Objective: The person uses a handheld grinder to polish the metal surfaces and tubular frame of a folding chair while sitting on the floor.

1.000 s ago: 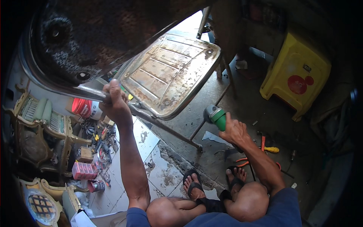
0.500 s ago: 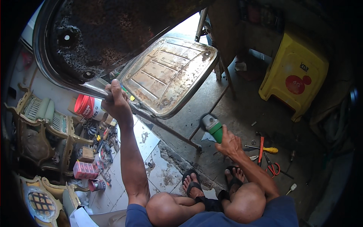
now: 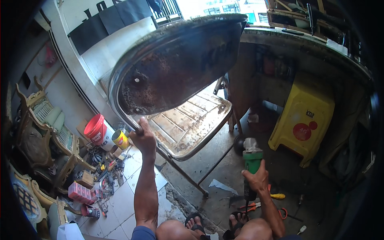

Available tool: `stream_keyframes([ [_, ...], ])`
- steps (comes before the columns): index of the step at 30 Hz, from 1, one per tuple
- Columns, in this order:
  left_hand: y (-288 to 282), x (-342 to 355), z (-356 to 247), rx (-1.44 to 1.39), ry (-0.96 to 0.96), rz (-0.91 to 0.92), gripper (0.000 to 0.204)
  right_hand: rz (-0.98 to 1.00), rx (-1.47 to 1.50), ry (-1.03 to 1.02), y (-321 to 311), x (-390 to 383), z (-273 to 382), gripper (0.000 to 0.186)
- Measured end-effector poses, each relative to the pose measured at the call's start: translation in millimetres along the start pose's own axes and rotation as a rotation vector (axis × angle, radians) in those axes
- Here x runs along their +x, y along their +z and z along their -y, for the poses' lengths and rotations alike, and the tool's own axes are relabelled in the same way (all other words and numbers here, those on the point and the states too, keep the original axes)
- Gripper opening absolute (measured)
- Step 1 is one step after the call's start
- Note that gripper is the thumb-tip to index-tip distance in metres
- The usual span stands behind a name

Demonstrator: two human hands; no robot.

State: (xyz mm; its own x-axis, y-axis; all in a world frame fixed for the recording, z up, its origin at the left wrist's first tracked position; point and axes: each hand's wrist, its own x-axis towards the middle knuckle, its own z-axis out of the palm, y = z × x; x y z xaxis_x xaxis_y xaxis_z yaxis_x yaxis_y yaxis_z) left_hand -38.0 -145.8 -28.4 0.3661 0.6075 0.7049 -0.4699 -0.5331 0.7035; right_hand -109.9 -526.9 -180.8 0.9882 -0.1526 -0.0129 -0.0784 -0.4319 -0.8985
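A rusty metal chair stands in front of me. Its dark, pitted backrest rises towards me and its worn, stained seat lies beyond and below. My left hand is closed round the chair's tubular frame just under the backrest. In my right hand is a green angle grinder, its body upright and its grey head at the top. The grinder's dark round disc is apart from the chair, to the right of the seat. Fingers on the grinder's far side are partly hidden.
A yellow plastic stool lies tipped at the right. Scissors and other hand tools are on the floor by my feet. At the left are a red-and-white bucket, a yellow can, a pink box and carved furniture.
My view has tilted up, showing more of the backrest and the background. The grinder has moved right and turned more upright. My left hand keeps its grip on the frame.
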Motion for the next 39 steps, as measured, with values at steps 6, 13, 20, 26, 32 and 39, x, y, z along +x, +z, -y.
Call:
stream_keyframes([
  [6,4.7,-20.9,-36.1,0.101,0.096,-0.027,0.036,-0.364,0.561,-0.511,-34.1,16.2,89.3,0.069],
  [13,0.3,-18.4,-40.6,0.115,0.034,0.009,0.037,-0.235,0.554,-0.555,-54.3,-9.5,167.4,0.070],
  [20,-33.4,121.1,-68.0,0.132,0.108,0.097,0.047,-0.400,0.403,-0.553,-97.4,-16.8,87.1,0.072],
  [26,34.4,181.4,-134.6,0.577,0.260,0.556,0.053,-0.513,0.472,-0.317,-119.6,-29.5,30.0,0.075],
  [32,84.3,117.3,-22.2,0.678,0.496,1.079,0.048,-0.596,0.267,-0.269,-128.3,-48.1,-24.8,0.073],
  [39,92.4,9.8,81.5,0.820,0.662,1.344,0.035,-0.511,0.121,-0.084,-139.5,-69.1,-48.3,0.070],
])
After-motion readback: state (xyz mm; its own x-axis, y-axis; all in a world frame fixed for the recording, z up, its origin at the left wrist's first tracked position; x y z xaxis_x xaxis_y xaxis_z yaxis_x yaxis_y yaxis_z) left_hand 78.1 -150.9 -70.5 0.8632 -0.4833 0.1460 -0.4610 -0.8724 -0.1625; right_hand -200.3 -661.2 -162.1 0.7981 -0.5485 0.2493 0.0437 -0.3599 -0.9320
